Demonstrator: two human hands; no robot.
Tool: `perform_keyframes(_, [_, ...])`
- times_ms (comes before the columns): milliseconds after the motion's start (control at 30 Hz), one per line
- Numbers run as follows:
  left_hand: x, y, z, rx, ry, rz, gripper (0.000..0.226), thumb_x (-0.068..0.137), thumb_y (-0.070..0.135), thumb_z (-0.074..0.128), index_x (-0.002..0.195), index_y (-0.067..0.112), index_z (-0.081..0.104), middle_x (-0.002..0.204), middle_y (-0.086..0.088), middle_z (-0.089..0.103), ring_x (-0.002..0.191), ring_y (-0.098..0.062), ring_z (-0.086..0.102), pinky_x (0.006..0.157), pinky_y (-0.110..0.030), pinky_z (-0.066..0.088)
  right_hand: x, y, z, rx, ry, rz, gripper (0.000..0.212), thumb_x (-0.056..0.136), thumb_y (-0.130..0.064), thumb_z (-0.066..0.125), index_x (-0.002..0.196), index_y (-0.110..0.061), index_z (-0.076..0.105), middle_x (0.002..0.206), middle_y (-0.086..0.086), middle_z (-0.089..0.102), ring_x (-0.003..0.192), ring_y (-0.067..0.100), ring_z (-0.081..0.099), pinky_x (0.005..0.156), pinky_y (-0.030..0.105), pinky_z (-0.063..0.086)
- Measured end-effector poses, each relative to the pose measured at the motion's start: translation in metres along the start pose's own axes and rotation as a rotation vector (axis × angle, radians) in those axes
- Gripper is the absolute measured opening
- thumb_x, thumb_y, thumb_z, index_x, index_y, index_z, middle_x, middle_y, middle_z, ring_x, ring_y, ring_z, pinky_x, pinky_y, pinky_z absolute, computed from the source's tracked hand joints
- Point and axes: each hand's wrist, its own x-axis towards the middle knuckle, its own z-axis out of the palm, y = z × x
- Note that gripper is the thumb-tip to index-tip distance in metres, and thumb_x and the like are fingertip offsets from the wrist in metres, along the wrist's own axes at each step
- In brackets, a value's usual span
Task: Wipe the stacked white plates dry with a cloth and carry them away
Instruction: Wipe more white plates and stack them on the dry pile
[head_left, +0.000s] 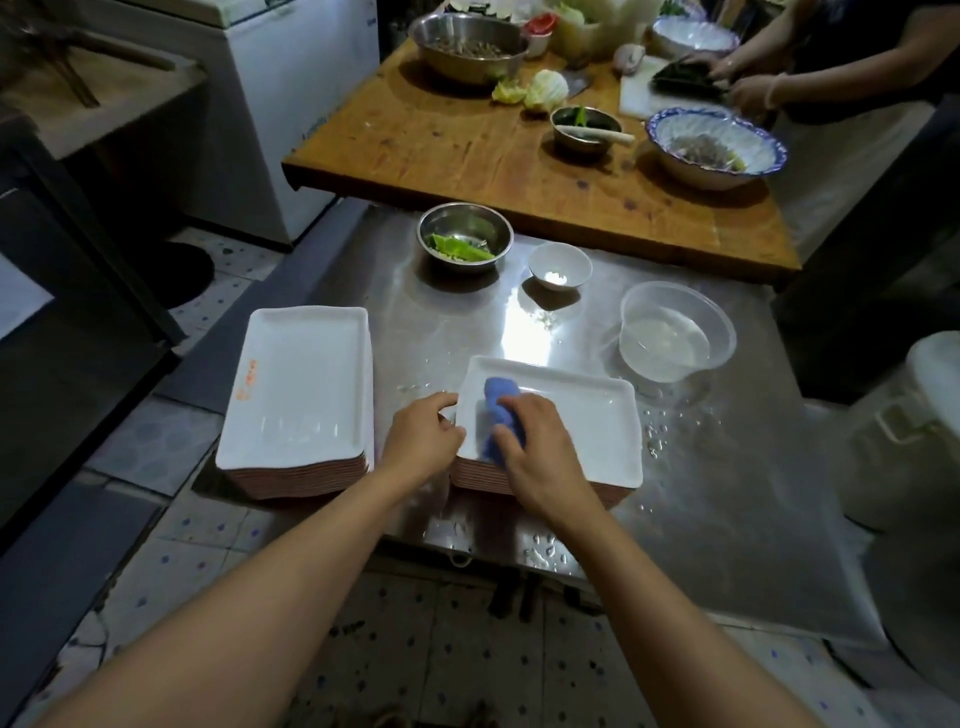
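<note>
A wet steel tabletop (727, 467) carries two stacks of white plates; on the right stack (582, 431), the right hand (540, 457) presses a blue cloth (498, 421); the left hand (423, 436) grips its rim; steadying there should let strokes reach every corner.

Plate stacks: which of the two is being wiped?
The right stack: the right hand presses a blue cloth on its top plate while the left hand grips its edge. The left stack sits untouched.
</note>
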Motion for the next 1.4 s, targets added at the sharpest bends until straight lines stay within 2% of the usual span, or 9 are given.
perform_keyframes(67, [0.002, -0.002, 0.0, -0.006, -0.002, -0.001, 0.043, 0.08, 0.004, 0.059, 0.121, 0.018, 0.061, 0.069, -0.004, 0.06, 0.071, -0.025, 0.059, 0.076, -0.039, 0.055, 0.002, 0.004, 0.015, -0.236, -0.09, -0.074, 0.035, 0.096, -0.023, 0.044, 0.129, -0.013, 0.052, 0.145, 0.01, 0.03, 0.133, 0.028, 0.026, 0.107, 0.03, 0.018])
perform_keyframes(133, [0.004, -0.003, 0.001, 0.0, -0.004, 0.0, 0.042, 0.081, 0.004, 0.06, 0.12, 0.017, 0.06, 0.07, -0.004, 0.059, 0.074, -0.025, 0.06, 0.077, -0.038, 0.054, 0.003, 0.006, 0.025, -0.418, -0.077, -0.108, 0.035, 0.091, -0.025, 0.052, 0.125, -0.016, 0.055, 0.142, 0.009, 0.03, 0.129, 0.03, 0.024, 0.105, 0.036, 0.02])
perform_keyframes(267, [0.006, -0.005, 0.001, -0.009, -0.021, -0.013, 0.035, 0.083, 0.005, 0.059, 0.115, 0.018, 0.057, 0.074, -0.005, 0.06, 0.076, -0.027, 0.061, 0.073, -0.041, 0.055, 0.016, 0.005, 0.031, -0.327, -0.094, -0.133, 0.029, 0.086, -0.011, 0.059, 0.114, -0.003, 0.06, 0.121, 0.016, 0.045, 0.11, 0.031, 0.041, 0.092, 0.035, 0.037])
perform_keyframes(533, [0.008, -0.003, 0.002, 0.039, -0.057, -0.011, 0.035, 0.084, 0.007, 0.061, 0.114, 0.021, 0.049, 0.075, -0.003, 0.058, 0.072, -0.025, 0.06, 0.069, -0.041, 0.053, 0.059, 0.019, 0.027, -0.461, -0.048, -0.184, 0.055, 0.084, -0.019, 0.063, 0.134, -0.006, 0.045, 0.14, 0.009, 0.038, 0.127, 0.024, 0.035, 0.096, 0.03, 0.036])
perform_keyframes(833, [0.008, 0.003, 0.002, 0.091, -0.06, -0.022, 0.033, 0.08, 0.003, 0.057, 0.108, 0.018, 0.048, 0.071, -0.005, 0.057, 0.074, -0.028, 0.059, 0.071, -0.041, 0.052, 0.045, 0.07, -0.04, -0.72, 0.134, 0.004, 0.04, 0.086, -0.021, 0.051, 0.124, -0.01, 0.051, 0.126, 0.006, 0.05, 0.117, 0.024, 0.043, 0.095, 0.029, 0.026])
perform_keyframes(933, [0.007, 0.004, 0.002, 0.121, -0.04, -0.015, 0.035, 0.079, 0.004, 0.057, 0.111, 0.017, 0.049, 0.074, -0.006, 0.06, 0.078, -0.03, 0.061, 0.074, -0.041, 0.053, 0.04, 0.077, -0.054, -0.773, 0.099, 0.016, 0.032, 0.09, -0.019, 0.047, 0.122, -0.012, 0.052, 0.124, 0.005, 0.053, 0.118, 0.023, 0.045, 0.099, 0.03, 0.027])
perform_keyframes(1067, [0.006, 0.004, 0.003, 0.126, -0.027, -0.01, 0.036, 0.079, 0.004, 0.057, 0.113, 0.014, 0.05, 0.08, -0.011, 0.063, 0.082, -0.034, 0.062, 0.076, -0.043, 0.053, 0.023, 0.073, -0.067, -0.758, -0.058, 0.01, 0.029, 0.083, -0.014, 0.058, 0.112, -0.011, 0.056, 0.12, 0.005, 0.057, 0.113, 0.023, 0.05, 0.095, 0.031, 0.034])
perform_keyframes(1267, [0.006, 0.002, 0.004, 0.071, -0.002, -0.028, 0.035, 0.077, 0.002, 0.056, 0.11, 0.015, 0.051, 0.084, -0.013, 0.063, 0.082, -0.036, 0.062, 0.077, -0.043, 0.052, -0.024, 0.063, -0.05, -0.497, -0.085, -0.014, 0.023, 0.088, -0.004, 0.045, 0.108, -0.004, 0.057, 0.115, 0.01, 0.054, 0.108, 0.026, 0.045, 0.09, 0.031, 0.036])
perform_keyframes(1400, [0.008, -0.002, 0.005, -0.013, -0.005, -0.053, 0.032, 0.078, 0.001, 0.054, 0.105, 0.018, 0.051, 0.076, -0.008, 0.06, 0.068, -0.033, 0.064, 0.069, -0.044, 0.056, -0.022, 0.04, -0.018, -0.382, -0.118, -0.088, 0.023, 0.087, -0.002, 0.049, 0.108, -0.004, 0.057, 0.118, 0.009, 0.05, 0.111, 0.025, 0.042, 0.084, 0.03, 0.036])
